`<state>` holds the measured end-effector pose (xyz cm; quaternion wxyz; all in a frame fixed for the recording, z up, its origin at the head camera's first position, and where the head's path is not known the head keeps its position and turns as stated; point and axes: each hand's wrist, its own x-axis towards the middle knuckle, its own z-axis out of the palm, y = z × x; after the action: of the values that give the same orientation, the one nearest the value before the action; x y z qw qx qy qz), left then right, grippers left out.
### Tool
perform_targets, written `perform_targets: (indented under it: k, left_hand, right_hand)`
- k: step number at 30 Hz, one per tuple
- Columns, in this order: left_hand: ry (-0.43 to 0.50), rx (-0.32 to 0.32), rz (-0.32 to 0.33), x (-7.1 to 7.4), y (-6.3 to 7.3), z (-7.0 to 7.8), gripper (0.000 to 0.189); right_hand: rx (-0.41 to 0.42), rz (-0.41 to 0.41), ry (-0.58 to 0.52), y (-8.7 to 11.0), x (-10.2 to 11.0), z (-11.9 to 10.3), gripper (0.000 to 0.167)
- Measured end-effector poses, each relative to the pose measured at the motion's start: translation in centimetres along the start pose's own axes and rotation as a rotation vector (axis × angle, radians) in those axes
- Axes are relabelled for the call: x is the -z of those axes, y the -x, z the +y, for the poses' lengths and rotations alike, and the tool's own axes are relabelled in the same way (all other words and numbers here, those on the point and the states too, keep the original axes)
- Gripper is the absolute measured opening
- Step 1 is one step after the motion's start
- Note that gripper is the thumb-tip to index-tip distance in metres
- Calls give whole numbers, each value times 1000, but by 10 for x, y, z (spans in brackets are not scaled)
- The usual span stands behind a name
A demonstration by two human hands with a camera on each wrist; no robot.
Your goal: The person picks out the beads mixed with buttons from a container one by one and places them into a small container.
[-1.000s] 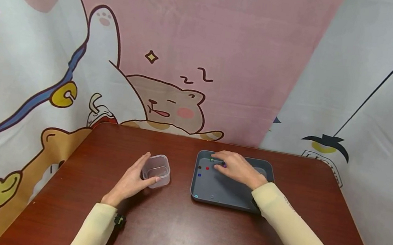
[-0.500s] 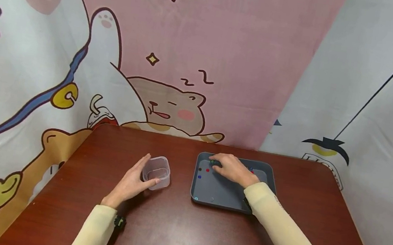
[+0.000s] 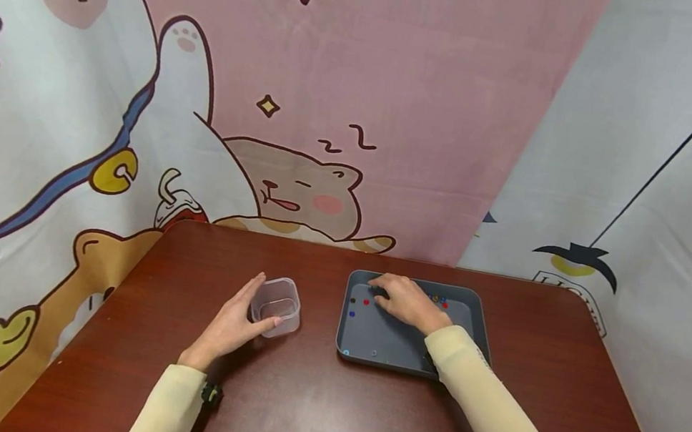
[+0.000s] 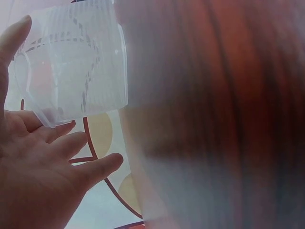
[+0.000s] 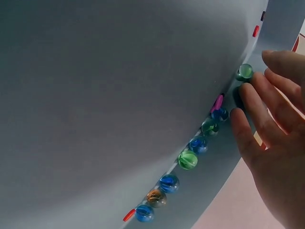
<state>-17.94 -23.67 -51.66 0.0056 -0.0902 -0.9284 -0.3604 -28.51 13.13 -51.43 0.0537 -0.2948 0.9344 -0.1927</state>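
My left hand (image 3: 229, 320) holds a clear plastic container (image 3: 279, 305) on the table, thumb at its near side and fingers at its far left. From the left wrist the thumb meets the container (image 4: 71, 62), while the lower fingers are spread away from it. My right hand (image 3: 407, 301) reaches into the far left of a grey tray (image 3: 396, 337). Its fingers are loosely extended in the right wrist view, the tips beside a green glass marble (image 5: 245, 71); no marble is seen pinched. Several more marbles (image 5: 188, 160) line the tray's far wall.
Small coloured pieces lie in the tray, among them a red one (image 3: 366, 302), a blue one (image 3: 352, 314) and a cyan one (image 3: 346, 352). A brown table (image 3: 310, 399) carries everything. A printed cloth (image 3: 430, 111) hangs behind its far edge.
My right hand has shifted slightly left along the tray's far side, uncovering marbles and a red piece to its right. The left hand and container stay put.
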Motion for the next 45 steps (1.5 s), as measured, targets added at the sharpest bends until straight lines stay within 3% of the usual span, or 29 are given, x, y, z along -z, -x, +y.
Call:
perform_targets:
  k: [10, 19, 28, 45]
  left_hand:
    - [3, -3, 2, 0, 1, 2, 106]
    - [11, -2, 9, 0, 1, 2, 107]
    - [17, 2, 8, 0, 1, 2, 107]
    - [0, -8, 12, 0, 0, 0, 106]
  right_hand:
    - [37, 47, 86, 2, -2, -2, 36]
    - [31, 35, 153, 4, -6, 0, 31]
    - [69, 102, 197, 7, -10, 0, 23]
    - [60, 141, 144, 13, -3, 1, 19]
